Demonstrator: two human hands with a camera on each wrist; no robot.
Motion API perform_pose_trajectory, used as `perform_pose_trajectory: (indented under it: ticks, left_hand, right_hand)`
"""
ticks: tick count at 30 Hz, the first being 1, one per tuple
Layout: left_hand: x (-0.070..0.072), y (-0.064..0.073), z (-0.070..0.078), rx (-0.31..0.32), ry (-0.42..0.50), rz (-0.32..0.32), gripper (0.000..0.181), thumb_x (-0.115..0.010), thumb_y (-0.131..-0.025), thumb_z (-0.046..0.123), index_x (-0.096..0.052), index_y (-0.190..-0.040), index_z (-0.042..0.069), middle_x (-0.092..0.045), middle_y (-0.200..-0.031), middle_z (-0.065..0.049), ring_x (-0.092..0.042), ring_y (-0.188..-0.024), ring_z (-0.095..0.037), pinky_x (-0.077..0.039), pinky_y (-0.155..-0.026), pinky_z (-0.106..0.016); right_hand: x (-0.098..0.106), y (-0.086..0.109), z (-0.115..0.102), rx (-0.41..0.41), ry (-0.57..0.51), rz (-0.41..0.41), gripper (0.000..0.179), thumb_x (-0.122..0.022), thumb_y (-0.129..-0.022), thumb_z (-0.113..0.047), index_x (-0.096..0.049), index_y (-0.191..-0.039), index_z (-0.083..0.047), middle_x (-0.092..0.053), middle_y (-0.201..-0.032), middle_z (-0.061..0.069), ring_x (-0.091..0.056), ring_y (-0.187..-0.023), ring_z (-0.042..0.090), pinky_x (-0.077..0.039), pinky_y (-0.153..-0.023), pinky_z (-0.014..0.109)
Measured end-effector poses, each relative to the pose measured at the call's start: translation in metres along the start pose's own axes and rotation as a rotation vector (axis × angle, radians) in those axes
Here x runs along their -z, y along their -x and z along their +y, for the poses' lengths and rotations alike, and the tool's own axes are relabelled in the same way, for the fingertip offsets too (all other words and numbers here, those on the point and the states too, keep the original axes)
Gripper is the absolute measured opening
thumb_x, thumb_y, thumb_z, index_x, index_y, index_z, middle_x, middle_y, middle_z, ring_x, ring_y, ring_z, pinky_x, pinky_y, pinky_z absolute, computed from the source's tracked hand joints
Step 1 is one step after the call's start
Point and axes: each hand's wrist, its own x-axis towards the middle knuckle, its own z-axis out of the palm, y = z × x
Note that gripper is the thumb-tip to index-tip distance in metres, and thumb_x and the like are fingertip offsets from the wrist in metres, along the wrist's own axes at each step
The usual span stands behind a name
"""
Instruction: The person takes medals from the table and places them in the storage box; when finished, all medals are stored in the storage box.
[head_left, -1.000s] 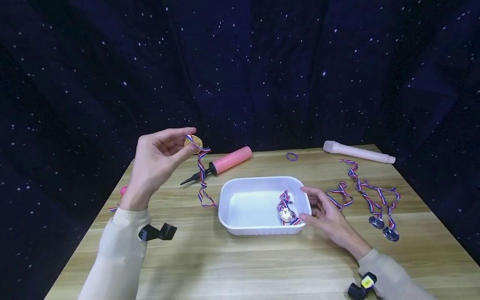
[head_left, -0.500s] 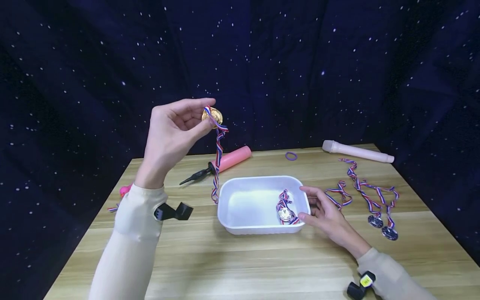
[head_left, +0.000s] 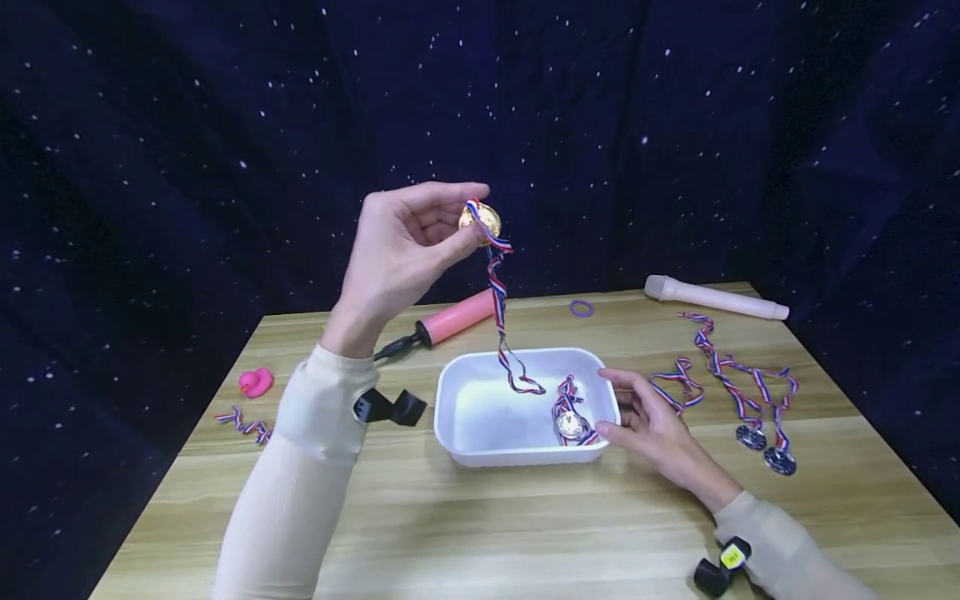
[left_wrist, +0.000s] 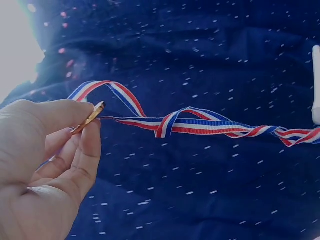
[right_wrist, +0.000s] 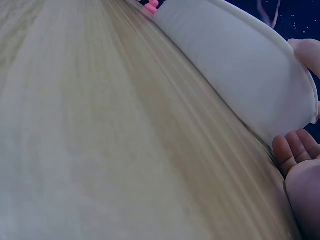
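Note:
My left hand (head_left: 408, 250) is raised above the table and pinches a gold medal (head_left: 481, 221) between thumb and fingers. Its red, white and blue ribbon (left_wrist: 200, 125) dangles, twisted, with the lower loop over the white plastic basin (head_left: 480, 457). In the left wrist view the medal is seen edge-on. My right hand (head_left: 660, 433) holds the basin's right end, thumb and index finger at the rim; the right wrist view has other fingers (right_wrist: 287, 152) by its outer wall. Inside, at the right, lies a pale metallic medal (head_left: 572, 426) on a bunched ribbon.
Right of the basin lie two dark silvery medals (head_left: 780, 461) with tangled ribbons and another ribbon (head_left: 678, 385). A toy microphone (head_left: 716, 297), a purple ring (head_left: 581, 308) and a pink hand pump (head_left: 457, 321) lie farther back. At left are a pink rubber duck (head_left: 257, 382) and a striped ribbon (head_left: 243, 425).
My left hand has risen and moved right with the gold medal, bringing the ribbon from left of the basin to over it. The right hand stays at the basin's end.

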Motion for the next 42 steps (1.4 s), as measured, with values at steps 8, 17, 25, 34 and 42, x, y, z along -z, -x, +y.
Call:
perform_pose_trajectory:
  ticks: [8, 17, 25, 34, 42]
  left_hand:
    - [-0.037, 0.007, -0.033, 0.114, -0.034, -0.062, 0.035, -0.085, -0.095, -0.002, -0.082, -0.129, 0.006, -0.083, -0.107, -0.007, -0.080, -0.090, -0.020, -0.067, -0.082, -0.026]
    - [-0.055, 0.027, -0.066, 0.215, -0.060, -0.085, 0.034, -0.088, -0.095, 0.002, -0.083, -0.128, 0.010, -0.085, -0.109, -0.002, -0.081, -0.092, -0.018, -0.067, -0.081, -0.027]
    - [-0.064, 0.053, -0.102, 0.319, -0.058, -0.131, 0.041, -0.091, -0.091, 0.001, -0.082, -0.130, 0.008, -0.084, -0.111, -0.006, -0.080, -0.095, -0.018, -0.068, -0.086, -0.030]
    - [-0.071, 0.079, -0.134, 0.417, -0.040, -0.282, 0.047, -0.086, -0.090, -0.011, -0.078, -0.134, 0.001, -0.081, -0.120, -0.012, -0.078, -0.105, -0.023, -0.067, -0.092, -0.032]
    - [-0.073, 0.094, -0.150, 0.461, -0.111, -0.462, 0.040, -0.089, -0.087, -0.010, -0.082, -0.122, 0.008, -0.083, -0.106, -0.001, -0.077, -0.098, -0.013, -0.062, -0.086, -0.026]
  right_hand:
    - [0.001, -0.001, -0.001, -0.003, -0.006, 0.000, 0.074, -0.081, -0.097, 0.002, -0.046, -0.162, -0.002, -0.051, -0.156, 0.025, -0.059, -0.131, 0.035, -0.058, -0.106, 0.023]
    - [-0.001, -0.002, -0.003, -0.001, -0.006, 0.004, 0.075, -0.081, -0.096, 0.003, -0.045, -0.162, 0.000, -0.051, -0.156, 0.025, -0.059, -0.132, 0.037, -0.058, -0.106, 0.023]
    - [0.000, -0.001, -0.001, -0.001, -0.008, 0.006, 0.075, -0.081, -0.096, 0.003, -0.045, -0.162, 0.000, -0.052, -0.155, 0.027, -0.059, -0.131, 0.037, -0.059, -0.106, 0.024]
    - [0.001, 0.000, -0.001, -0.010, -0.041, -0.005, 0.076, -0.081, -0.096, 0.004, -0.044, -0.163, 0.000, -0.051, -0.154, 0.025, -0.058, -0.132, 0.038, -0.058, -0.107, 0.023]
    - [0.002, 0.000, 0.000, -0.007, -0.039, -0.006, 0.076, -0.081, -0.097, 0.004, -0.045, -0.163, -0.002, -0.050, -0.155, 0.025, -0.057, -0.133, 0.040, -0.058, -0.107, 0.024]
